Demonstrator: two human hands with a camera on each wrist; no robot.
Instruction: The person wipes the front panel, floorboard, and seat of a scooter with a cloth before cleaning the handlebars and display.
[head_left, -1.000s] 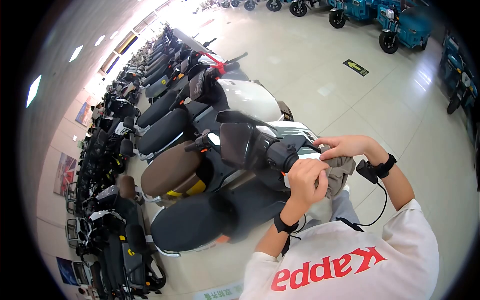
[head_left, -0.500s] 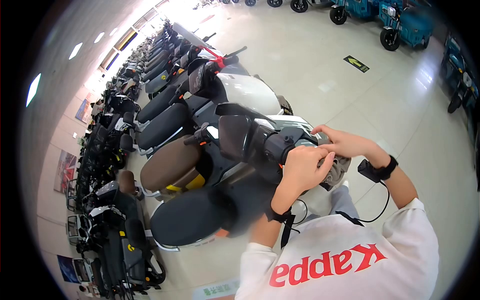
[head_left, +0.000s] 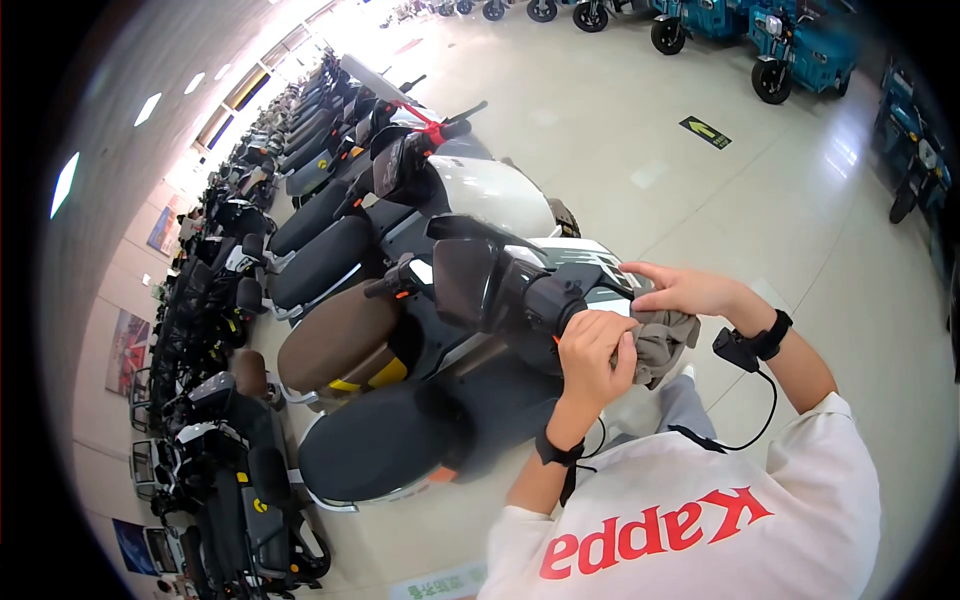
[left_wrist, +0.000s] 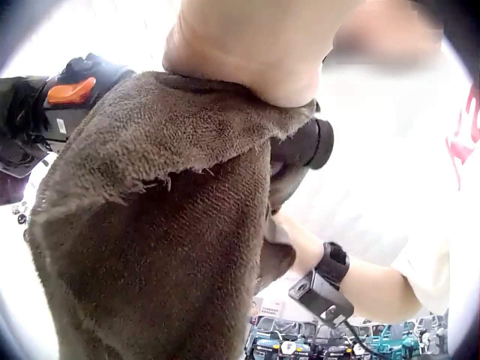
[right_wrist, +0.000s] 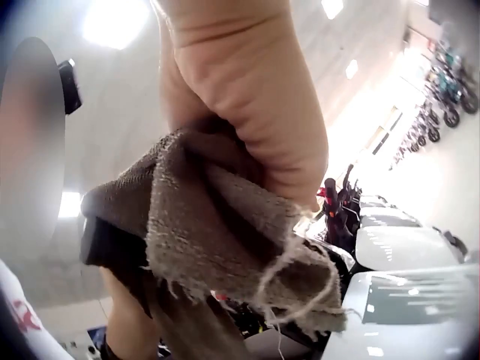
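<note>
A grey-brown cloth [head_left: 662, 346] is bunched around the handlebar end of the nearest scooter. My left hand [head_left: 597, 352] lies over the grip, fingers curled on the cloth. In the left wrist view the cloth [left_wrist: 172, 217] drapes down below that hand [left_wrist: 247, 52], beside an orange switch [left_wrist: 72, 91]; the bar's black end [left_wrist: 322, 144] sticks out of it. My right hand [head_left: 690, 291] holds the cloth's far side, its index finger stretched toward the brake lever. In the right wrist view, frayed cloth [right_wrist: 225, 217] hangs under the right hand [right_wrist: 247, 97], whose fingertips are hidden.
The scooter's black seat [head_left: 385, 440] extends left, beside a brown seat [head_left: 340, 338]. A white scooter [head_left: 492, 195] stands just beyond, in a long row. Blue three-wheelers [head_left: 800, 50] stand at the upper right. A cable runs from the right wrist camera [head_left: 735, 350].
Compared with a second ago, my left hand is slightly farther left along the bar. My hands came together over the cloth half a second ago and now lie farther apart.
</note>
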